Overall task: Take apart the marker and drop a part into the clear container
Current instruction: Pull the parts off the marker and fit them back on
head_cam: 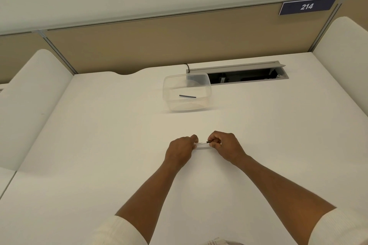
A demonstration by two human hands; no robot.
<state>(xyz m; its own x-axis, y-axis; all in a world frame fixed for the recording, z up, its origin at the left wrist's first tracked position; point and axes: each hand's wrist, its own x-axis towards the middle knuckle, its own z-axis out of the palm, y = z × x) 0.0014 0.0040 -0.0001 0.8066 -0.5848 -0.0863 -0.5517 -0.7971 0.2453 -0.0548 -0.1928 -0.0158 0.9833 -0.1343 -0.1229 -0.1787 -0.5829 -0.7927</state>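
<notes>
Cream sleeves (123, 230) pushed up at the bottom edge, two bare forearms reaching forward over the white surface (99, 165). Both hands meeting near the middle, just above the surface or resting on it; hard to tell which. Left hand (180, 150) with fingers (194, 138) curled round one end of the marker (202, 144), pinching the white barrel. Right hand (224, 145) curled round the other end, thumb and forefinger pinching a small dark tip (209, 142) that juts from the barrel. Marker lying level between the two fists, only a short white stretch showing between them. Whether the dark tip is seated or already loose: cannot tell.

Farther out, well apart from the hands, a clear container (169, 85) standing open on the surface, slightly right of centre. Inside, on its floor, one thin dark rod (187, 96) lying almost level.

Just behind the container, a grey cable tray (235, 65) sunk into the surface, its flap raised, dark inside, with a black cable (187, 65) curling out at its left end. Beyond that, a tan partition (139, 49) across the back, white rounded dividers (31, 89) on both sides, and a dark blue sign (307, 6) reading 214 at the upper right.
</notes>
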